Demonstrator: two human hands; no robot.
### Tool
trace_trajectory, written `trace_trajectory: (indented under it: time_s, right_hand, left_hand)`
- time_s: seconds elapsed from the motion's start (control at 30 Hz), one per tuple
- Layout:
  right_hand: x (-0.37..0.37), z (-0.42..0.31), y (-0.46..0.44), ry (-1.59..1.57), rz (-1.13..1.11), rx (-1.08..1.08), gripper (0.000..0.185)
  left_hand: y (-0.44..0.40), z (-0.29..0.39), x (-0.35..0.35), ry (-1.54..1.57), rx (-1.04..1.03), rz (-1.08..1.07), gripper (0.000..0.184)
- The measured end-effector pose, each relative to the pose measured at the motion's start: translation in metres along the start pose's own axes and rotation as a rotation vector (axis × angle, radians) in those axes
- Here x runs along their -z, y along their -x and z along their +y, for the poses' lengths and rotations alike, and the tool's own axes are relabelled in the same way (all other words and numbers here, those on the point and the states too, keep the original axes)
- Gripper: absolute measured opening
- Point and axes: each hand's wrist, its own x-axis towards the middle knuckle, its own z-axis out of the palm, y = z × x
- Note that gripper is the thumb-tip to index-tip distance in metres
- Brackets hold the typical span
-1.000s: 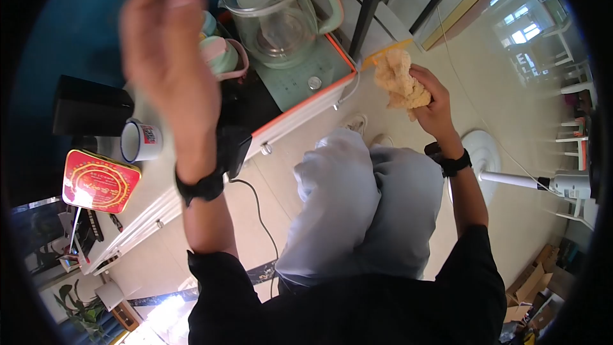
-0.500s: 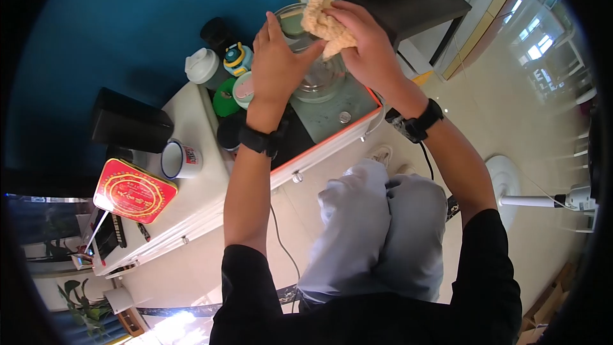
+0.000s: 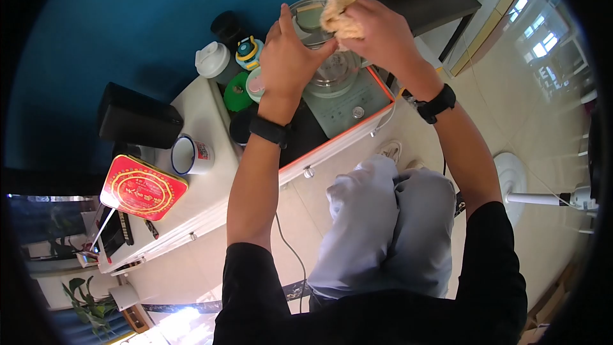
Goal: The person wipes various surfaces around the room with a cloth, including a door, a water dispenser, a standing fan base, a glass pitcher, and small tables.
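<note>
My left hand [image 3: 288, 67] grips the edge of a round, clear glass lid [image 3: 305, 33], thumb in front and the other fingers up along the rim. In my right hand [image 3: 383, 35] is a bunched, fluffy peach-coloured cloth [image 3: 340, 22], pressed against the lid's right side. Below both hands a clear glass pot [image 3: 338, 80] stands on a grey-topped appliance with an orange edge [image 3: 338, 118] and a silver knob [image 3: 358, 112]. My left hand partly hides the lid and the cups behind it.
Left of the appliance are a green round lid [image 3: 236, 92], a white-lidded cup [image 3: 212, 59] and a blue-and-yellow bottle [image 3: 248, 52]. An enamel mug [image 3: 189, 154], red tin [image 3: 144, 187] and black box [image 3: 139, 116] sit on the cabinet. A dark side table [image 3: 428, 0] stands at the back right.
My right hand has turned, and the cloth has shifted slightly across the lid with its fold bunched differently. The whole view has moved a little; my left hand keeps its hold.
</note>
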Motion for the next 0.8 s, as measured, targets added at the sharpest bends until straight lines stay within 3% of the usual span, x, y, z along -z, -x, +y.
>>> trace_trajectory:
  time_s: [0.17, 0.27, 0.33, 0.43, 0.47, 0.57, 0.7, 0.8]
  right_hand:
    - [-0.005, -0.02, 0.005, -0.058, 0.018, 0.078, 0.033]
    - [-0.023, -0.046, 0.002, -0.209, 0.045, 0.07, 0.034]
    - [-0.026, -0.048, 0.002, -0.288, 0.058, 0.048, 0.035]
    - [-0.026, -0.032, 0.005, -0.165, 0.102, 0.094, 0.037]
    - [-0.022, -0.027, 0.008, -0.171, 0.101, 0.021, 0.037]
    - [-0.003, -0.015, 0.022, -0.23, 0.158, -0.174, 0.037]
    - [0.015, 0.0, 0.042, -0.379, 0.404, -0.245, 0.032]
    - [0.024, 0.003, 0.053, -0.431, 0.453, -0.3, 0.031]
  left_hand:
    - [0.003, -0.002, -0.005, -0.006, 0.007, 0.023, 0.093]
    - [0.004, -0.025, -0.016, -0.001, -0.187, 0.052, 0.084]
    - [0.005, -0.024, -0.013, 0.062, -0.121, 0.011, 0.078]
    - [0.006, -0.014, -0.011, 0.048, -0.056, 0.021, 0.073]
    - [0.008, -0.009, -0.01, 0.026, -0.04, 0.036, 0.072]
    - [0.018, 0.004, -0.002, -0.148, -0.243, 0.202, 0.068]
    - [0.06, 0.045, 0.0, 0.395, -0.209, 0.116, 0.051]
    - [0.073, 0.077, -0.032, 0.704, 0.302, -0.312, 0.039]
